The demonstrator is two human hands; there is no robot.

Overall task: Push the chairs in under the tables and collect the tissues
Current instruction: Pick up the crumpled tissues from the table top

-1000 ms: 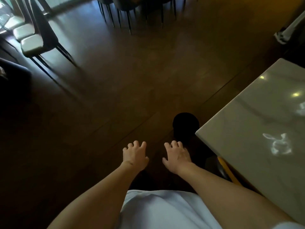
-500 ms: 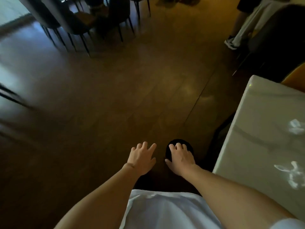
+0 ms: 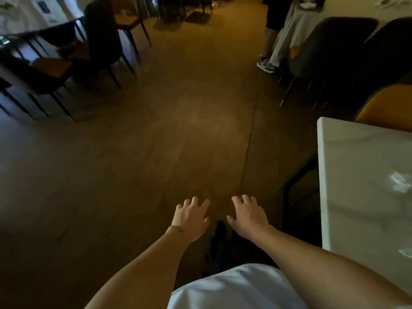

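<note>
My left hand (image 3: 191,217) and my right hand (image 3: 248,216) hover side by side over the dark wooden floor, palms down, fingers spread, holding nothing. A white marble table (image 3: 356,197) fills the right edge, beside my right arm. On it lie crumpled white tissues (image 3: 400,181), with another tissue (image 3: 404,252) nearer me. A yellow-seated chair (image 3: 383,105) stands at the table's far end. Dark chairs (image 3: 102,41) with thin metal legs stand around a table at the far left.
Another person's leg and sneaker (image 3: 266,63) stand at the far right beside dark chairs (image 3: 330,47) and a white-clothed table (image 3: 296,23). A black table leg frame (image 3: 296,192) shows under the marble table. Open wooden floor (image 3: 189,119) stretches ahead.
The view has swung right and upward: the marble table slid to the right edge, chairs at the left and a standing person came into view. Both hands stay open, now slightly farther apart.
</note>
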